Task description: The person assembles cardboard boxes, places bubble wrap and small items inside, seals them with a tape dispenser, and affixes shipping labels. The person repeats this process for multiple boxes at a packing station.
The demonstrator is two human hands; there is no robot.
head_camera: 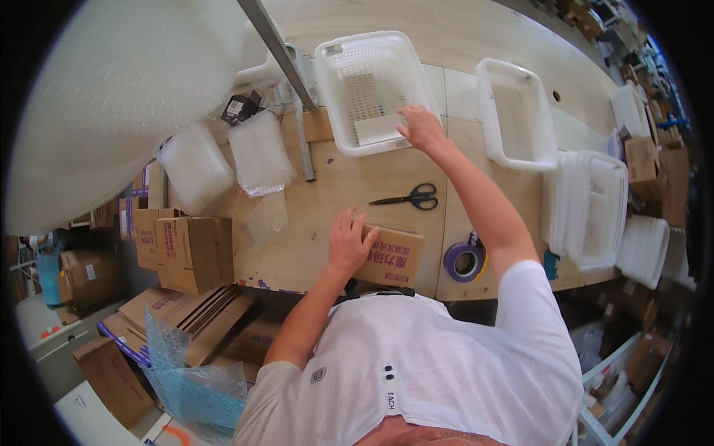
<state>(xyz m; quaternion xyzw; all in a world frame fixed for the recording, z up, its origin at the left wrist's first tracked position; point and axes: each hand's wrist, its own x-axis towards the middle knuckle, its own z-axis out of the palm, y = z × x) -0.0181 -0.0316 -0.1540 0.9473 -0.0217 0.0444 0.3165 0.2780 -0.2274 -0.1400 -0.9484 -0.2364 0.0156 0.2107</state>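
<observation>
My left hand [348, 241] holds the left side of a small cardboard box [396, 255] lying at the near table edge, with purple print on its top. Over the near right corner of a white perforated plastic basket [327, 89], my right hand [422, 127] reaches in with thumb and index finger at the end of a flat white box [375, 130]; whether it grips this is not clear. Between the hands lie black-handled scissors [413, 198], blades pointing left. A purple roll of tape [464, 261] rests to the right of the cardboard box.
A second white basket [484, 117] and stacked baskets [588, 209] stand on the right. Bubble-wrap pouches [259, 150], a metal post [281, 56] and cardboard cartons [189, 251] are on the left. A large bubble-wrap roll [111, 100] hangs at upper left. Folded cartons [173, 306] lie below the table's left side.
</observation>
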